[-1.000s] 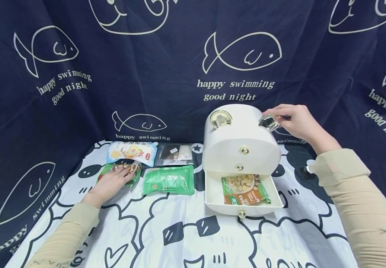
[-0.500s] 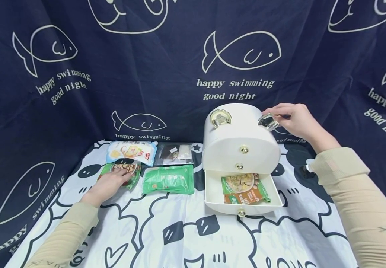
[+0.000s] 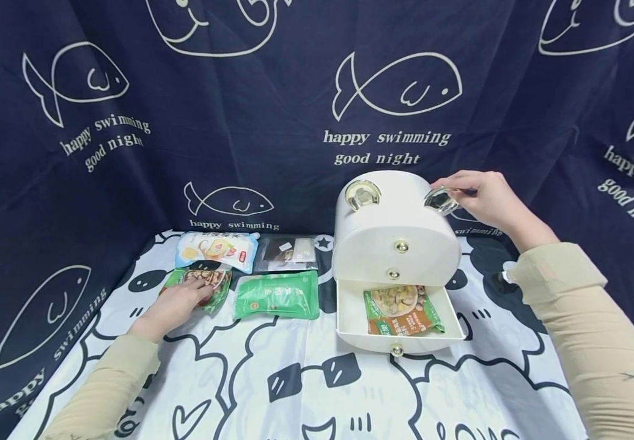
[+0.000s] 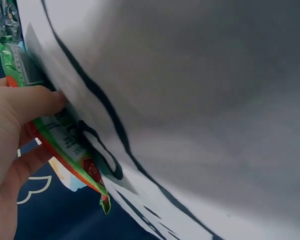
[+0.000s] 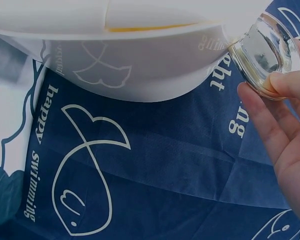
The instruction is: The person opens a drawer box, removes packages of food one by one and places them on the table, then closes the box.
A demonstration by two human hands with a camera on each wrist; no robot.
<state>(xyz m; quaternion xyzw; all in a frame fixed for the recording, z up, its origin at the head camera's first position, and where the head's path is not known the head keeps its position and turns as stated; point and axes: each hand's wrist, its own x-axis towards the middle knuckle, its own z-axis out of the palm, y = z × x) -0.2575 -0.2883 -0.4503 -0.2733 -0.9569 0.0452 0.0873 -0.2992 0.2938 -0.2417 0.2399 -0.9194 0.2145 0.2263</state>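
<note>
My left hand pinches a green-and-red food packet at the left of the table. In the left wrist view the thumb lies on one face of the packet, with fingers behind it. My right hand grips the shiny gold round ear on top of a white storage box. The thumb and fingers close on the ear's rim. The box's bottom drawer is pulled out, and a green-and-orange food packet lies in it.
Right of the left hand lies a green packet. Behind are a blue-and-white pouch and a dark clear packet. A dark blue fish-print curtain closes off the back and sides.
My left hand has shifted very slightly toward me along the food packet, showing a little more of its print. The right hand, the box and the drawer have not moved.
</note>
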